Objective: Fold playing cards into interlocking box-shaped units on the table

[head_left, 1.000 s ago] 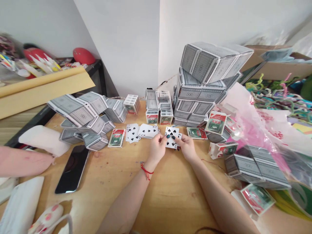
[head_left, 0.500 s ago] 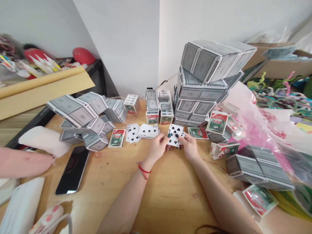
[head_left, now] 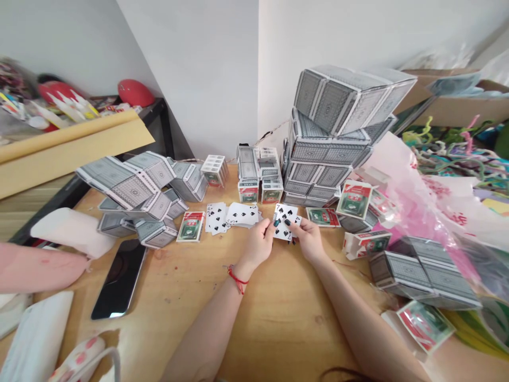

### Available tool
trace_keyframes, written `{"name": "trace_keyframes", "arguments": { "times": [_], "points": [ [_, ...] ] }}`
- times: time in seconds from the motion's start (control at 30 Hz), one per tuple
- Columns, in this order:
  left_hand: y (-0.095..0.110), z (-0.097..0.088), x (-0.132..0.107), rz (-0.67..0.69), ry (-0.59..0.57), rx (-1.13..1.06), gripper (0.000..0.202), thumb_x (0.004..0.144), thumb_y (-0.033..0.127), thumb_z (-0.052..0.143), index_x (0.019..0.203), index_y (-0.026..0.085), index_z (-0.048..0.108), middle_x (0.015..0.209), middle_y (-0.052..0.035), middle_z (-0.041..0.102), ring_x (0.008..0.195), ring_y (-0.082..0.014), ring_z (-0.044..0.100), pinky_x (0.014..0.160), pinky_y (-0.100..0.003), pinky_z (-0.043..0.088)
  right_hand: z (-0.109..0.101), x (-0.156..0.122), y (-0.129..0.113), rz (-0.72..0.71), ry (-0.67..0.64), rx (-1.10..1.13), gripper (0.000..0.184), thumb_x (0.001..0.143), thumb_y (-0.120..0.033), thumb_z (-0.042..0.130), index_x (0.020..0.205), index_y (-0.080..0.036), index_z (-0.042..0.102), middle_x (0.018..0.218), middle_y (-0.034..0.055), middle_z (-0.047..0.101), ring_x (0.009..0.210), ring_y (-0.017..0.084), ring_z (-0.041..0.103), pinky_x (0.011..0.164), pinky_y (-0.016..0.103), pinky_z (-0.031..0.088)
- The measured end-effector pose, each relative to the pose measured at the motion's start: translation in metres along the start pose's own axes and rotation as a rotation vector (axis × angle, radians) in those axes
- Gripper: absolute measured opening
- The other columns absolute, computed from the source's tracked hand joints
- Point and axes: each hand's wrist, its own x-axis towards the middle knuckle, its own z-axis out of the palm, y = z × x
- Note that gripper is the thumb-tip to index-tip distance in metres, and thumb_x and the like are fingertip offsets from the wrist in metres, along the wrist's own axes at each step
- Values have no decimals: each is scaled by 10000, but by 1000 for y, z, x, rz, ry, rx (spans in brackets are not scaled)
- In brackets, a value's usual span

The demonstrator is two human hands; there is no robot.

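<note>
At the far left a pink sleeve (head_left: 24, 268) is seen along the edge of the wooden surface (head_left: 178, 297), and a dark phone (head_left: 119, 276) is laid flat near it. Behind the phone a loose heap of grey-wrapped card bricks (head_left: 135, 188) is piled, and a red-and-green deck box (head_left: 191, 225) is set at its right edge. Next to the box, a fan of spade cards (head_left: 233, 215) is spread face up on the surface. Just right of that fan, a small bunch of cards (head_left: 285, 224) is held over the middle of the surface, with a seven of spades shown on top. The bunch is pinched from the left by the left hand (head_left: 257, 245), its grip closed on the cards between thumb and fingers; a red thread (head_left: 237, 278) is worn at that wrist. From the right the same bunch is pinched by the right hand (head_left: 310, 241), its grip likewise pressed onto the card edges. Behind the hands a tall stack of grey bricks (head_left: 334, 132) is built up, and a pink plastic bag (head_left: 401, 207) is spread further right.
</note>
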Motion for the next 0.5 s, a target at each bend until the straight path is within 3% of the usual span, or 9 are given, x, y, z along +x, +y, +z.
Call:
{"name": "trace_keyframes", "arguments": {
  "times": [0.17,0.5],
  "points": [
    [-1,-3,1,-34,-23,-70,350,824,409,383,570,183,302,499,46,318,501,-89,312,490,-226,248,2,0,-2,-6,-11,4,313,636,-464,654,663,-165,566,547,-3,584,421,93,447,391,217,360],
    [2,-10,3,-17,-91,-130,377,797,398,448,539,164,301,548,40,290,536,-78,280,502,-220,241,-6,0,-1,50,-156,-12,249,661,-395,661,661,-158,583,493,-34,525,396,73,396,377,200,283]
  ]
}}
